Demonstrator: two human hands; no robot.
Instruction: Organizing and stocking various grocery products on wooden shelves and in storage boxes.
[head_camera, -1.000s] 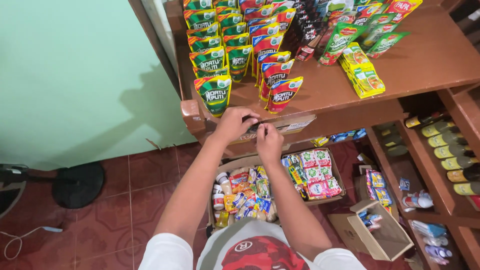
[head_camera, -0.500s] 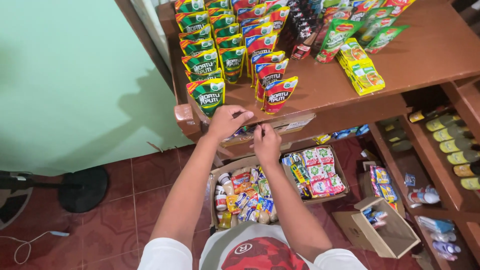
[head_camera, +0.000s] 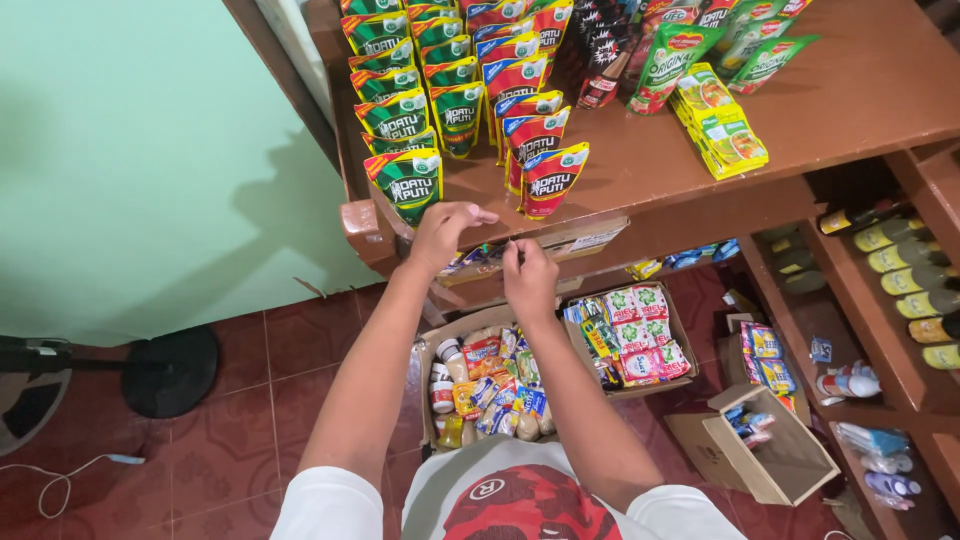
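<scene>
Brown wooden table (head_camera: 850, 95) above and right of the grip: yellow-green flat packets (head_camera: 722, 120) stacked there, green pouches (head_camera: 672, 62) standing behind them, dark pouches (head_camera: 600, 50) further left. Below the grip, on red floor tiles (head_camera: 200, 470), an open carton of mixed small jars and sachets (head_camera: 485, 385); just right of it a second carton of pink-and-green packets (head_camera: 635, 335). Lower right, a small open box (head_camera: 765, 450). Far right, shelves with yellow-capped bottles (head_camera: 915, 265) lying in a row. Far left, a black fan base (head_camera: 170, 370) before a pale green wall (head_camera: 130, 150).
</scene>
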